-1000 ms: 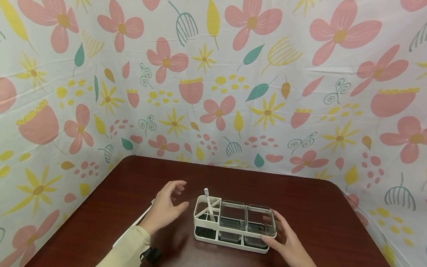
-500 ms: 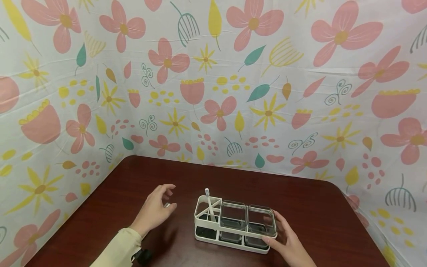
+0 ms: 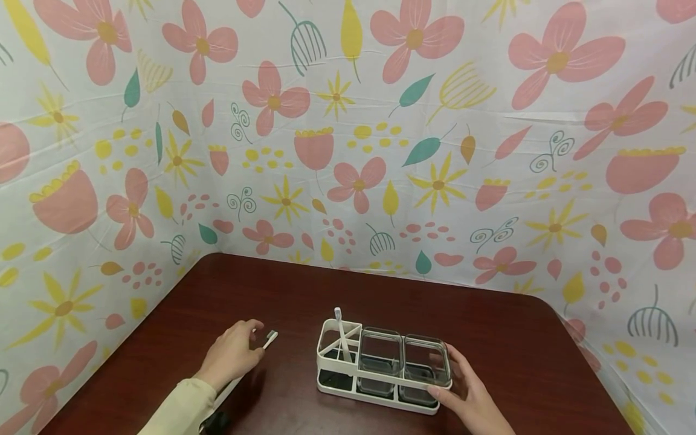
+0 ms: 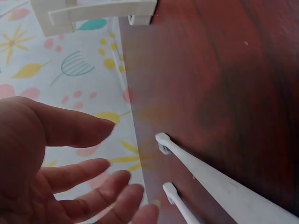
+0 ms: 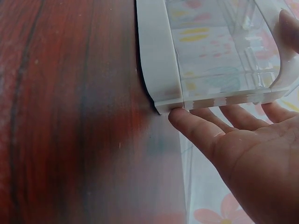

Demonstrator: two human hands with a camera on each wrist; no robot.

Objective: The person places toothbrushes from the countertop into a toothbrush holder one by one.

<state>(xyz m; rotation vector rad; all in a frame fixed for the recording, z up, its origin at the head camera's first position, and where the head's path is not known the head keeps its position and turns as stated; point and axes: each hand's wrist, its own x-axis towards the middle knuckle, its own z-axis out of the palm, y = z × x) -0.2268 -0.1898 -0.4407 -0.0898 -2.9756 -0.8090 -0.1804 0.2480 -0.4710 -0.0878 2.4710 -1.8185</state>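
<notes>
A white toothbrush holder (image 3: 337, 364) stands on the table with two clear cups (image 3: 380, 364) in its frame. One white toothbrush (image 3: 343, 339) leans upright in its divided left section. My right hand (image 3: 472, 400) holds the holder's right end, thumb at the front; in the right wrist view fingertips (image 5: 180, 116) touch the end wall. Left of the holder, my left hand (image 3: 231, 356) hovers with loosely bent fingers, holding nothing visible. Beside it lie two toothbrushes, a nearer toothbrush (image 4: 205, 175) and a farther toothbrush (image 4: 183, 205); in the head view the hand partly hides them.
The dark red-brown table (image 3: 304, 290) has rounded back corners. A flower-patterned cloth (image 3: 348, 133) hangs behind it and along its sides. A small black object (image 3: 214, 422) sits under the left wrist, partly covered by the sleeve.
My left hand has moved left and lower, away from the holder, to beside the lying toothbrushes; a brush head now shows past its fingers. The right hand and holder have stayed put.
</notes>
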